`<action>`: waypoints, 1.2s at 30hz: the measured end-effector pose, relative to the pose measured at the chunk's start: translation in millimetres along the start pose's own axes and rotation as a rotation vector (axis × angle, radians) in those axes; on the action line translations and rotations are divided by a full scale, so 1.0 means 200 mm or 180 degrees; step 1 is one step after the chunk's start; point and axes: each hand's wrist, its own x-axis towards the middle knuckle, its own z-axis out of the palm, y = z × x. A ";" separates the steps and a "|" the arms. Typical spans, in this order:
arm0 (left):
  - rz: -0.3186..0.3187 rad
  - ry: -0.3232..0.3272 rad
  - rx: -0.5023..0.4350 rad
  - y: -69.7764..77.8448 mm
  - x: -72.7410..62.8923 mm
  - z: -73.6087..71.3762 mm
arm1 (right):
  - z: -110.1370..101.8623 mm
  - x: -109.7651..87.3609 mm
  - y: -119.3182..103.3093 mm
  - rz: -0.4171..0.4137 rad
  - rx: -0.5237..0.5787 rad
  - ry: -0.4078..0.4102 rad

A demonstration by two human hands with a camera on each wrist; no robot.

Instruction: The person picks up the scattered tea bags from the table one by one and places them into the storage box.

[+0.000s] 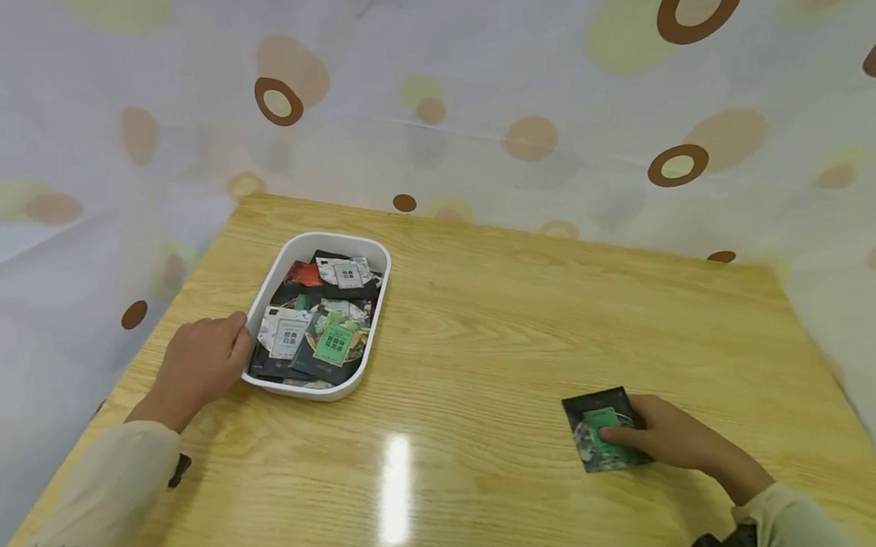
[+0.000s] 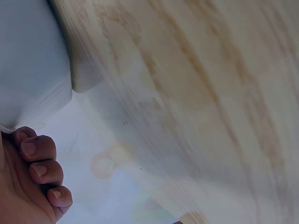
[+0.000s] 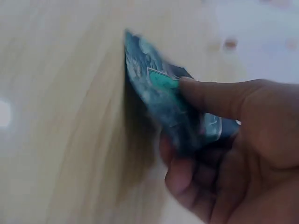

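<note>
My left hand point(image 1: 205, 359) grips the near left rim of a white plastic tub point(image 1: 354, 388); in the left wrist view its fingers curl under the rim of the tub point(image 2: 32, 51). Inside the tub lie several flat tea sachets, among them a dark one with a green label point(image 1: 333, 344) and one with a white label point(image 1: 288, 337). Over on the right, my right hand point(image 1: 672, 433) pinches a dark tea sachet with a green label point(image 1: 601, 420), thumb on its printed face. The right wrist view shows this sachet point(image 3: 149, 88) tilted, fingers curled behind it.
A wooden table point(image 1: 478, 345) with a light-grained top spreads under both hands, with a bright reflection near its front. Behind and beside it hangs a pale cloth point(image 1: 473, 76) with brown and yellow ovals. The tub stands toward the table's left edge.
</note>
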 end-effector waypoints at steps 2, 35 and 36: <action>0.0012 -0.0023 -0.0016 0.01 0.01 0.01 | 0.01 0.09 -0.11 -0.0239 0.0261 -0.0143; -0.0110 -0.0096 -0.0026 0.03 -0.01 0.00 | 0.34 1.20 -1.19 -0.0605 0.1810 -0.0319; -0.0109 -0.0092 -0.0019 0.02 -0.01 0.00 | 0.35 1.21 -1.19 -0.0659 0.1744 -0.0351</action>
